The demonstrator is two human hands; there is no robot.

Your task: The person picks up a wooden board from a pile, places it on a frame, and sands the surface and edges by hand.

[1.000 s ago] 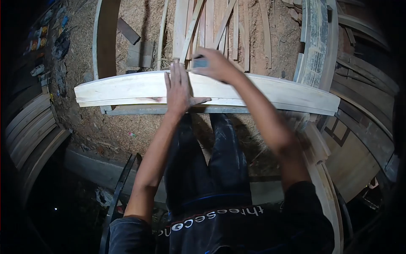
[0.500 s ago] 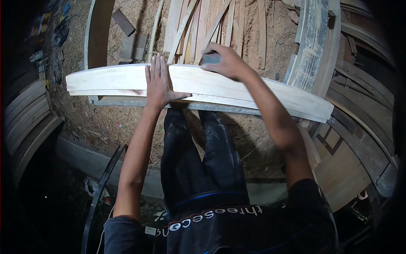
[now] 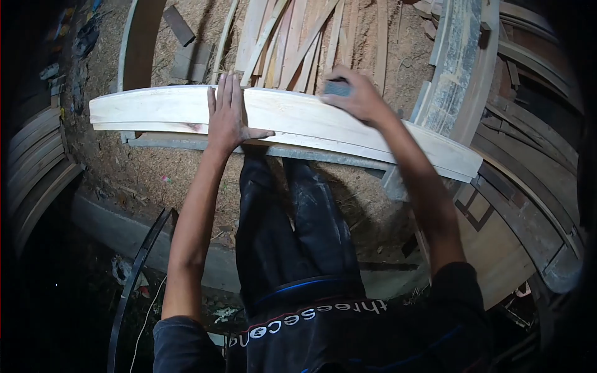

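A long, pale, curved wooden plank lies across a grey metal rail in front of me. My left hand presses flat on its middle, fingers spread and thumb out to the right. My right hand is closed on a small dark grey block, held against the plank's far edge, right of the left hand.
Sawdust covers the floor. Several loose wooden strips lie beyond the plank. Curved wooden frames stand at the right and upper left. Stacked curved boards sit at the left. My dark trousers are below the rail.
My right hand has slid the grey block to the right along the plank. The left hand has stayed pressed on the plank. The view has shifted, so the plank sits higher and more tilted.
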